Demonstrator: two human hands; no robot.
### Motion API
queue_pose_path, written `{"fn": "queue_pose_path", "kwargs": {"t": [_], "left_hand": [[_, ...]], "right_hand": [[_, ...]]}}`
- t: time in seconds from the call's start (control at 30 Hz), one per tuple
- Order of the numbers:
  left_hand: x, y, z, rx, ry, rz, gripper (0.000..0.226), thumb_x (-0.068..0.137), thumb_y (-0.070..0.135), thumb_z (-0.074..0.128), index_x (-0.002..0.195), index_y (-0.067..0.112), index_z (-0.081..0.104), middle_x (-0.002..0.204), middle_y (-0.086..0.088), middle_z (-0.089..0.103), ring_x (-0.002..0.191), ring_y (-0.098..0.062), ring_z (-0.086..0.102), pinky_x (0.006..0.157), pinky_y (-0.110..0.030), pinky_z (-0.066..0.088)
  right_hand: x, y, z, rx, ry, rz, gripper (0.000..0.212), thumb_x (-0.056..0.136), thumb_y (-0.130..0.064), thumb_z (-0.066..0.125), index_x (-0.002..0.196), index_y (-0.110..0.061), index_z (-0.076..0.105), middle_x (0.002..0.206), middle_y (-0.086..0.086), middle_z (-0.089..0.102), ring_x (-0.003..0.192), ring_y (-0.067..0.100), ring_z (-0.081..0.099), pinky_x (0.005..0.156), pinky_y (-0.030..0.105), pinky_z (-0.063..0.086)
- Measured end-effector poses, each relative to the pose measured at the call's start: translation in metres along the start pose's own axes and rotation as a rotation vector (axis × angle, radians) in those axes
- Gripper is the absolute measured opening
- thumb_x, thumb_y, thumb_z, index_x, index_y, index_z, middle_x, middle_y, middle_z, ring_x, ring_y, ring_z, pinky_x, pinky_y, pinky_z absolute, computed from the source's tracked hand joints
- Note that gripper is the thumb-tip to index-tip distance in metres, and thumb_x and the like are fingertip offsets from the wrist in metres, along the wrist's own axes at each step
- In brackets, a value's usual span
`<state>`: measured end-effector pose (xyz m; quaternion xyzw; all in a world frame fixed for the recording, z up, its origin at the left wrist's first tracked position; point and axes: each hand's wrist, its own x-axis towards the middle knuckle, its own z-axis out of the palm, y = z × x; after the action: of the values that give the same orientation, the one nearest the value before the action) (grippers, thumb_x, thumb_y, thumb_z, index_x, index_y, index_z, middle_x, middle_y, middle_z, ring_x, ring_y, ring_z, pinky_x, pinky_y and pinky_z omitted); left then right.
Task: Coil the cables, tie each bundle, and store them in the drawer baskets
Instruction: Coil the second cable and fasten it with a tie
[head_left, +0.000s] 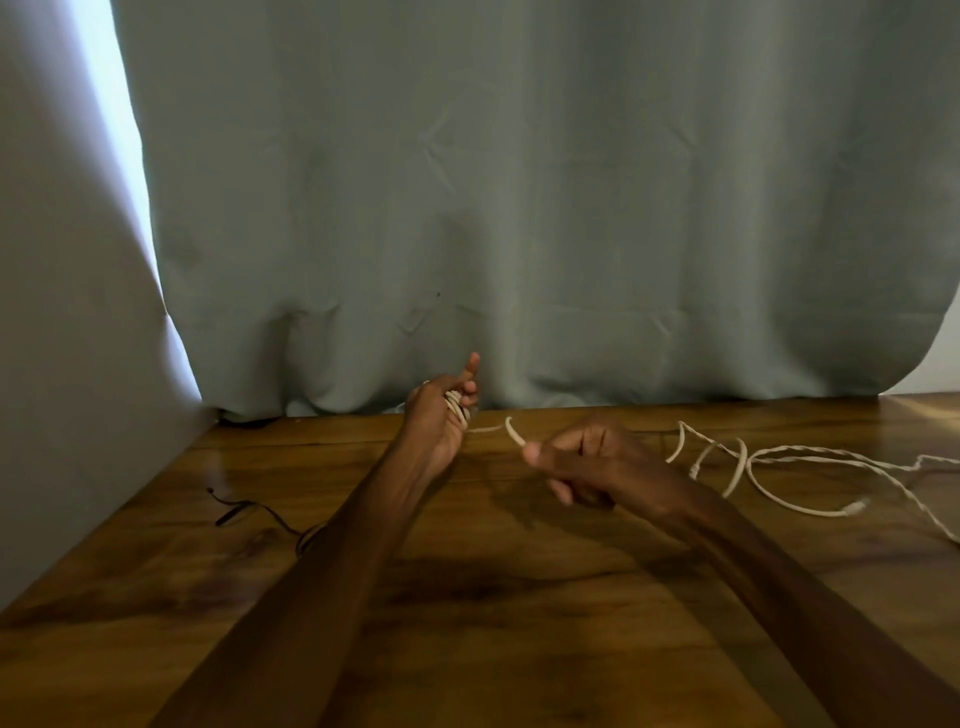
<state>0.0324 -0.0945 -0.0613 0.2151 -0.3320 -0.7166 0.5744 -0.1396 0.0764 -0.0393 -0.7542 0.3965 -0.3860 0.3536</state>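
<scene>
Your left hand had its fingers curled round a few loops of the white cable, up by the curtain. Your right hand pinched the strand just beside it, and the rest trailed loose across the counter to the right. A black cable lay off left.

A grey-green curtain hangs behind a wooden table, daylight at its left edge.
</scene>
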Motion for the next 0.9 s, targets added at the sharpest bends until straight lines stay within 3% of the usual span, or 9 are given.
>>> {"fn": "queue_pose_path", "kwargs": {"t": [0.13,0.2,0.27,0.33,0.43,0.5,0.57,0.73,0.9], "left_hand": [[-0.01,-0.009,0.001,0.186,0.098,0.052,0.026,0.096,-0.002,0.053,0.119,-0.006,0.063,0.07,-0.005,0.062,0.041,-0.006,0.046,0.039,-0.016,0.035],[-0.013,-0.019,0.007,0.272,0.105,0.068,0.023,0.097,-0.002,0.051,0.117,-0.005,0.062,0.074,-0.011,0.061,0.043,-0.008,0.05,0.044,-0.018,0.039],[-0.014,-0.03,0.013,0.314,0.066,0.075,0.013,0.099,-0.002,0.049,0.11,0.0,0.056,0.08,-0.013,0.066,0.055,-0.014,0.056,0.059,-0.027,0.045],[-0.015,-0.036,0.019,0.381,0.012,0.077,0.007,0.095,0.005,0.063,0.099,0.0,0.059,0.075,-0.012,0.067,0.06,-0.017,0.058,0.066,-0.033,0.047],[-0.017,-0.039,0.023,0.408,-0.055,0.058,0.05,0.073,0.017,0.083,0.11,-0.005,0.057,0.077,-0.013,0.066,0.064,-0.018,0.062,0.064,-0.033,0.051],[-0.021,-0.042,0.024,0.482,-0.089,0.059,0.042,0.085,0.012,0.072,0.118,-0.005,0.054,0.081,-0.017,0.066,0.06,-0.018,0.061,0.053,-0.027,0.048],[-0.026,-0.044,0.022,0.666,-0.148,0.063,0.026,0.1,0.005,0.052,0.123,-0.006,0.053,0.073,-0.007,0.072,0.052,-0.016,0.061,0.045,-0.022,0.045],[-0.029,-0.052,0.017,0.922,-0.32,0.004,0.031,0.105,0.013,0.041,0.119,0.0,0.066,0.066,-0.005,0.067,0.044,-0.016,0.056,0.042,-0.022,0.037],[-0.036,-0.052,0.025,0.893,-0.515,-0.191,0.063,0.105,0.044,0.035,0.098,-0.006,0.073,0.045,0.001,0.042,0.032,-0.012,0.034,0.038,-0.022,0.026]], "right_hand": [[-0.001,-0.002,-0.001,-0.042,-0.031,-0.049,0.034,0.099,-0.034,0.063,0.076,-0.014,0.078,0.048,0.009,0.036,0.046,0.026,0.025,0.049,0.035,0.021],[0.0,-0.003,-0.007,-0.011,0.071,-0.098,0.032,0.098,-0.031,0.064,0.078,-0.012,0.08,0.045,0.005,0.036,0.044,0.024,0.024,0.047,0.033,0.02],[0.0,-0.003,-0.014,0.039,0.215,-0.126,0.032,0.098,-0.028,0.064,0.076,-0.01,0.08,0.045,0.006,0.034,0.043,0.019,0.023,0.047,0.031,0.018],[-0.001,-0.003,-0.019,0.059,0.308,-0.146,0.034,0.096,-0.027,0.062,0.074,-0.009,0.079,0.046,0.01,0.032,0.043,0.018,0.023,0.046,0.029,0.018],[-0.002,-0.004,-0.023,0.097,0.363,-0.18,0.035,0.098,-0.022,0.06,0.073,-0.003,0.076,0.044,0.008,0.031,0.041,0.016,0.022,0.044,0.022,0.02],[-0.001,-0.002,-0.025,0.107,0.379,-0.193,0.035,0.099,-0.017,0.058,0.075,0.001,0.075,0.042,0.001,0.034,0.04,0.012,0.022,0.043,0.019,0.022],[0.0,0.0,-0.026,0.103,0.37,-0.197,0.032,0.1,-0.014,0.055,0.08,0.002,0.074,0.043,-0.007,0.039,0.04,0.009,0.023,0.043,0.019,0.021],[-0.001,0.005,-0.029,0.048,0.366,-0.182,0.027,0.105,0.001,0.045,0.095,0.012,0.068,0.049,-0.018,0.056,0.043,-0.002,0.045,0.049,0.006,0.034],[0.006,0.025,-0.036,-0.212,0.584,-0.228,0.025,0.104,-0.019,0.056,0.087,-0.018,0.075,0.06,-0.011,0.061,0.056,0.003,0.052,0.057,0.022,0.043]]}}
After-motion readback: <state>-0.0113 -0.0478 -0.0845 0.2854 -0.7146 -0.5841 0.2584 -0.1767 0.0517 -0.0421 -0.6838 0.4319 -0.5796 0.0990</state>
